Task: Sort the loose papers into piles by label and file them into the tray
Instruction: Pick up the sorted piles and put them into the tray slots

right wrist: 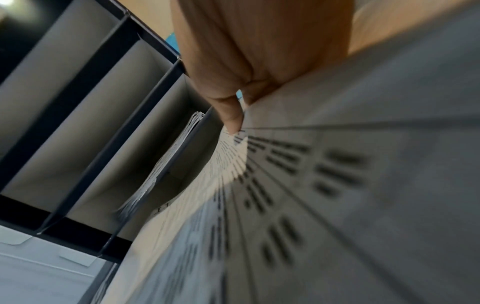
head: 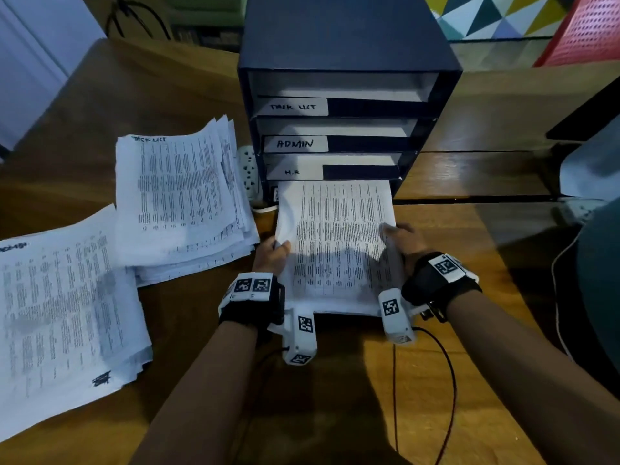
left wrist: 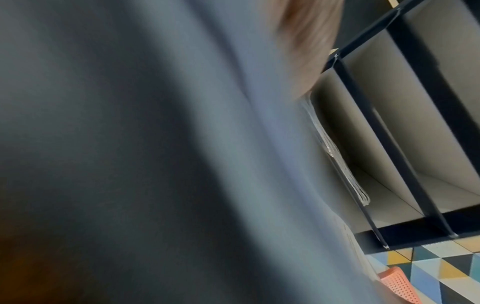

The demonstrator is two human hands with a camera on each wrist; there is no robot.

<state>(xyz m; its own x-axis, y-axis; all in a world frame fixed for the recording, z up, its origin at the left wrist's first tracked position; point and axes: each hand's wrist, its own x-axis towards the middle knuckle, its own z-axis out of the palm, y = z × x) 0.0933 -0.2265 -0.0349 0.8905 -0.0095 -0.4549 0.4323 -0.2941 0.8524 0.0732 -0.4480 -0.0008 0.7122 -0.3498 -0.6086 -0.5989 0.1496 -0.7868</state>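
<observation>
A dark filing tray point(head: 349, 45) with slots labelled TASK LIST, ADMIN and H.R stands at the back of the wooden table. A stack of printed papers point(head: 335, 243) lies in front of it, its far edge at the mouth of the lowest slot. My left hand point(head: 273, 251) grips the stack's left edge and my right hand point(head: 401, 238) grips its right edge, thumbs on top. The right wrist view shows my thumb point(right wrist: 233, 119) on the printed sheet point(right wrist: 324, 195) with the tray slots point(right wrist: 85, 127) ahead. In the left wrist view blurred paper point(left wrist: 182, 164) fills most of the frame beside the tray point(left wrist: 405, 144).
Two more paper piles lie on the left: one headed TASK LIST point(head: 181, 196) and a nearer one point(head: 63, 313) at the table's left edge. A white power strip point(head: 250, 172) sits between the pile and the tray. A red perforated chair point(head: 590, 28) stands at the back right.
</observation>
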